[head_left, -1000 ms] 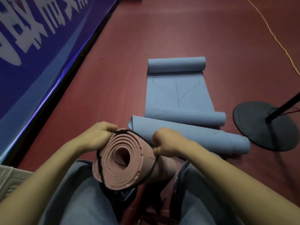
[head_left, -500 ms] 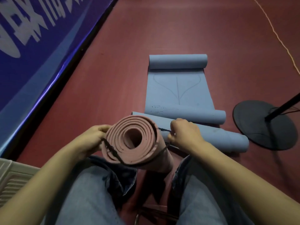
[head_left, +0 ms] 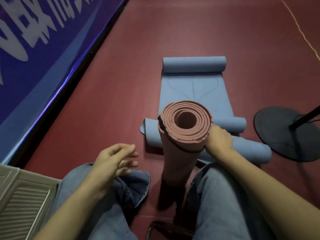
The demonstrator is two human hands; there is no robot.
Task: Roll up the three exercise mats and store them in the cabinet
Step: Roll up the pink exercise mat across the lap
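Observation:
A rolled pink mat (head_left: pixel 178 153) stands upright on the floor between my knees, its spiral end facing up, with a black strap (head_left: pixel 170 139) looped around its top. My right hand (head_left: pixel 219 139) grips the roll's right side near the top. My left hand (head_left: pixel 117 158) hovers apart from it over my left knee, fingers loose and holding nothing. Behind the pink roll lies a rolled blue mat (head_left: pixel 249 149) across the floor. Farther back a second blue mat (head_left: pixel 194 89) lies half unrolled, with a roll at each end.
A blue banner wall (head_left: pixel 43 54) runs along the left. A black round stand base (head_left: pixel 285 134) with a pole sits at the right. A pale ribbed panel (head_left: pixel 22 200) is at the lower left. A thin cord (head_left: pixel 301 32) crosses the red floor at the top right.
The pink roll has been tipped from lying towards me to standing upright and has moved right. My left hand has let go of it and drawn back; my right hand still holds it.

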